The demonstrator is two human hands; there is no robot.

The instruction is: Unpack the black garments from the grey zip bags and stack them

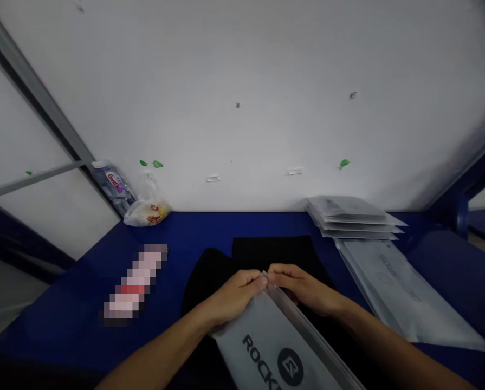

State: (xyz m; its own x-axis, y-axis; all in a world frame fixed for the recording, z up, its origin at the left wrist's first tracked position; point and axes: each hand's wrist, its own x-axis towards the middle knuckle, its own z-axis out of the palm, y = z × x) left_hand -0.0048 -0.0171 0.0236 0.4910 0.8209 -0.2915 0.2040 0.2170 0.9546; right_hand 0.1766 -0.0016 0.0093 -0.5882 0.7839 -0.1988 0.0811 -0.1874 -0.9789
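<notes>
Two pinches meet at one corner of the grey bag (266,346). Left fingers (255,280) and right fingers (275,274) are narrow, closed on the bag's edge, tips nearly touching. Left hand (234,297) and right hand (303,288) sit just either side of that corner, wrists apart, bare forearms running back toward the lower frame corners.

Bag slants down toward the person, lower end cut off by the frame. Printed "ROCK…" with a round dark logo; clear strip along its long edge. Lies over black cloth (270,254), which spreads under both hands on the blue table (63,322).

To the right: bag stack (348,214) at the table's far edge, and a single bag (405,292) lying flat nearer the right hand.

To the left: pixelated item (136,281), too blurred to name.

Far left corner: water bottle (114,187) and crumpled plastic sack (147,211) with red print, against the white wall (242,97). Green tape scraps (157,164) on the wall.
</notes>
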